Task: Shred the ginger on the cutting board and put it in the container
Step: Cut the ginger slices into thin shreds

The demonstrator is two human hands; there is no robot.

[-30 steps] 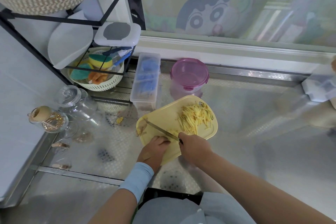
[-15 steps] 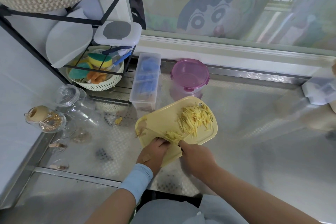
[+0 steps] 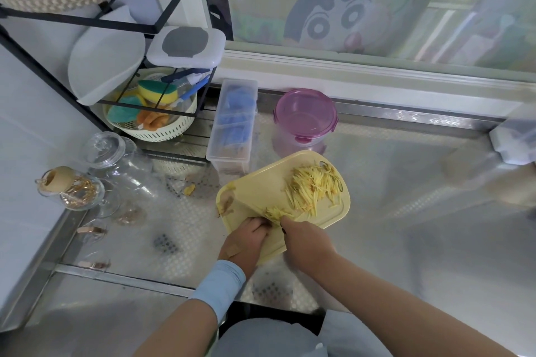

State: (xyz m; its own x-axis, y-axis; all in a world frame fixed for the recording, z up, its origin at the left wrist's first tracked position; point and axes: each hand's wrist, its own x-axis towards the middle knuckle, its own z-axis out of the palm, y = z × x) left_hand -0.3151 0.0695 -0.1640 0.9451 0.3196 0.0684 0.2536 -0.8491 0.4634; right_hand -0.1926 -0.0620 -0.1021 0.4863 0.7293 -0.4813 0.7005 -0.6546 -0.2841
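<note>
Shredding nears its end: a person's left hand (image 3: pixel 243 240) holds the last clump of ginger (image 3: pixel 274 213) at the near edge of a yellow cutting board (image 3: pixel 261 180). Its grip is pinched on the ginger, with the fingers curled back, seemingly to keep it steady and the tips away from the edge. The right hand (image 3: pixel 307 243) has its grip wrapped round the dark handle of a knife (image 3: pixel 282 230), whose blurred blade angles left across the board. The clump lies between the two hands, touching the left fingertips. Finished shreds (image 3: pixel 313 188) are heaped on the board's far right, out of the blade's way and nearest the pink container (image 3: pixel 304 119), which stands just beyond on the steel worktop (image 3: pixel 406 182). No ginger can be seen in it yet.
</note>
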